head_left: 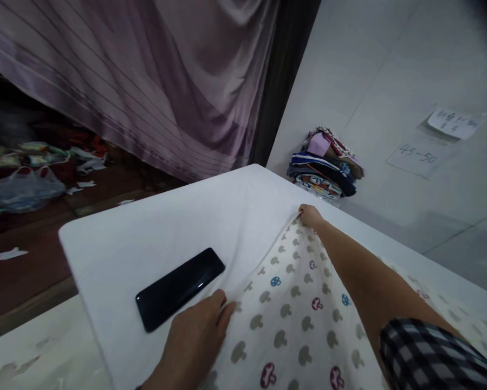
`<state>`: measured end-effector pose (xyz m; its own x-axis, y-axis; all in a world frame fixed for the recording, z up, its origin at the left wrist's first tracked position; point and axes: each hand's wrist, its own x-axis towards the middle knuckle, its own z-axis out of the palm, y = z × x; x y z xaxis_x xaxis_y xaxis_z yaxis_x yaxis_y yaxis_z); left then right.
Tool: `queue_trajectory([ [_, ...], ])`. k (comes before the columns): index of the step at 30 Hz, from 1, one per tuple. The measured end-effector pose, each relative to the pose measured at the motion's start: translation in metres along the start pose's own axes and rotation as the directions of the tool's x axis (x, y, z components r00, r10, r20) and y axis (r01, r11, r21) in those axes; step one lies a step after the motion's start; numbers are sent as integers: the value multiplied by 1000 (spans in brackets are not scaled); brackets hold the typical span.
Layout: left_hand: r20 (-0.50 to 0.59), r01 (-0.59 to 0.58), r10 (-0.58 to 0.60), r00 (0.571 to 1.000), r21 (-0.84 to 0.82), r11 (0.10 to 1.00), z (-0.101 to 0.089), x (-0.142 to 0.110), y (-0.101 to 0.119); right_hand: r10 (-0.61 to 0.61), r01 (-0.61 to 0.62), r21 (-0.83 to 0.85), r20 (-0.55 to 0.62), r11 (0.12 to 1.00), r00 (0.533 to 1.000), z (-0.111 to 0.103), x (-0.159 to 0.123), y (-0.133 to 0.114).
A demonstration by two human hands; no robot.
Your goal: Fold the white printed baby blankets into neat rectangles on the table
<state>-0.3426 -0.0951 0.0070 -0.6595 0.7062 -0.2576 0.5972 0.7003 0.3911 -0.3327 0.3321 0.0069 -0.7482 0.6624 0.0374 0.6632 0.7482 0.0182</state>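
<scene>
A white fabric with a mushroom print (pixel 292 303) in grey, red and blue stretches between my two hands over a white-topped table (pixel 117 238). My right hand (pixel 311 215) is closed on its far corner, and the edge there is drawn up to a point. Nearer to me, my left hand (pixel 202 330) pinches the left edge of the fabric between thumb and fingers. Just beyond the left hand a black smartphone (pixel 180 287) lies flat on the table. The fabric's near end runs out of view at the bottom.
Folded clothes (pixel 324 165) are stacked by the wall behind the table. Paper notes (pixel 454 122) are stuck on the wall. A purple curtain (pixel 178 81) hangs beyond the far edge. At left, a plastic bag (pixel 27 189) and paper scraps lie on the dark floor (pixel 27 281).
</scene>
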Motion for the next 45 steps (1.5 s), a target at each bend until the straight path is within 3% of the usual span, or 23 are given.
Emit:
queue_trajectory([
  [5, -3, -9, 9, 1000, 2, 1000, -1, 0, 0, -25, 21, 149, 24, 989, 999, -3, -6, 22],
  [9, 14, -7, 7, 1000, 10, 1000, -2, -1, 1, -75, 81, 230, -37, 970, 997, -6, -26, 39],
  [16, -26, -44, 44, 999, 26, 999, -4, -1, 1, -125, 195, 279, -248, 940, 961, -5, -104, 73],
  [23, -77, -101, 106, 991, 62, 993, -7, 1, 0, -82, 151, 300, -230, 942, 970, -16, -183, 115],
  [26, -107, -147, 156, 982, 90, 985, -9, 0, -1, -63, 132, 306, -223, 943, 973, -25, -226, 129],
  [29, -93, -226, 236, 967, 109, 968, -12, -11, 0, -40, 125, 297, -278, 947, 960, -30, -287, 142],
  [31, -62, -283, 294, 954, 144, 948, -11, -24, 0, 5, 97, 320, -304, 942, 953, -28, -334, 146],
  [35, 69, -441, 437, 897, 208, 873, 0, -46, -3, 103, 13, 449, -235, 893, 967, -14, -414, 142],
  [38, 137, -510, 492, 860, 238, 826, 1, -52, 0, 287, -93, 630, -214, 771, 934, -2, -441, 134],
  [40, 154, -509, 486, 861, 297, 808, -4, -56, 11, 476, -148, 824, -161, 547, 864, 5, -444, 128],
  [43, 105, -539, 541, 834, 358, 762, -14, -68, 45, 622, -112, 974, -35, 196, 782, 10, -437, 123],
  [45, 60, -632, 647, 760, 297, 716, -14, -80, 81, 629, -60, 992, -24, 112, 777, 13, -432, 121],
])
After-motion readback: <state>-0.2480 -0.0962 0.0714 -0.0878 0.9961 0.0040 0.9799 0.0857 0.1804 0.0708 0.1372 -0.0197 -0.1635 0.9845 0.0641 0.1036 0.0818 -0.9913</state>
